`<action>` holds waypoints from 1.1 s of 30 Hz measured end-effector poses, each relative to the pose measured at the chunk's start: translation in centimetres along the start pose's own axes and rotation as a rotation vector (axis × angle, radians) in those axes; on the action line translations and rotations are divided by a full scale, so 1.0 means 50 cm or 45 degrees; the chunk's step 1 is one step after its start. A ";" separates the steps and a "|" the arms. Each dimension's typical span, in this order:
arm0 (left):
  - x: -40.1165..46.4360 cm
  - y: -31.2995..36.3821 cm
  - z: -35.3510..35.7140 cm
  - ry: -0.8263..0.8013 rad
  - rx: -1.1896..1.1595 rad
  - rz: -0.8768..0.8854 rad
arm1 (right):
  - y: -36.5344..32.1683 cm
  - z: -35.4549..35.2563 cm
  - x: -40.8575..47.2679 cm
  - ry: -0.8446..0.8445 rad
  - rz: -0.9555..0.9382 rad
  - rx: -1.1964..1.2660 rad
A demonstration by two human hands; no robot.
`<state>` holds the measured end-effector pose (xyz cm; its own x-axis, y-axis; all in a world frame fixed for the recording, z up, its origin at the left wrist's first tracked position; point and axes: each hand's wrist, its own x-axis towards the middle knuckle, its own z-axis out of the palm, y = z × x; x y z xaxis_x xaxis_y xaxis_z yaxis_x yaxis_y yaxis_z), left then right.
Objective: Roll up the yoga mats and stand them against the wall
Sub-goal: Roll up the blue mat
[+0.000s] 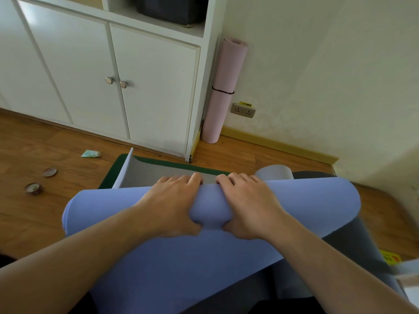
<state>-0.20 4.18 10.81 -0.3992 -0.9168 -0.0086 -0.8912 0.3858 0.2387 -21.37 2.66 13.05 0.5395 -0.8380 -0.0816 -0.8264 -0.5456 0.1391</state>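
A blue-violet yoga mat point(317, 200) with a grey underside lies across the floor in front of me, mostly rolled into a thick tube. My left hand point(172, 205) and my right hand point(247, 205) press side by side on top of the roll, fingers curled over its far edge and thumbs under the near side. The unrolled grey end point(158, 174) curls up beyond my fingers. Under it lies a dark green mat point(108, 177), flat on the floor. A pink rolled mat point(223, 91), tied with a black band, stands upright in the corner against the wall.
A white cabinet point(90, 75) with two knobbed doors stands at the left of the pink mat. Two small round tins point(42, 180) and a pale green tube point(90, 153) lie on the wooden floor at left. A wall socket point(243, 110) sits low on the wall.
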 end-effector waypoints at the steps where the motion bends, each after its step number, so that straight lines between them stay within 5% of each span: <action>1: -0.003 -0.001 0.004 0.013 0.068 0.029 | 0.001 -0.003 0.000 0.001 0.004 0.020; 5: -0.008 0.011 0.018 0.025 0.305 0.020 | 0.001 -0.010 -0.001 -0.032 0.036 0.101; 17: 0.008 -0.004 -0.012 0.163 0.075 0.056 | 0.004 -0.016 -0.004 0.037 0.026 -0.023; 24: 0.005 0.003 -0.010 0.171 0.445 0.033 | 0.011 -0.030 -0.006 0.084 0.109 0.101; 33: 0.014 -0.004 -0.029 0.164 0.098 0.013 | 0.019 -0.027 -0.015 -0.028 0.044 -0.048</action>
<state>0.01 3.32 12.15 -0.3816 -0.9166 0.1192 -0.9031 0.3972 0.1633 -22.32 2.79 14.58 0.5070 -0.8564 -0.0977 -0.8374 -0.5163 0.1794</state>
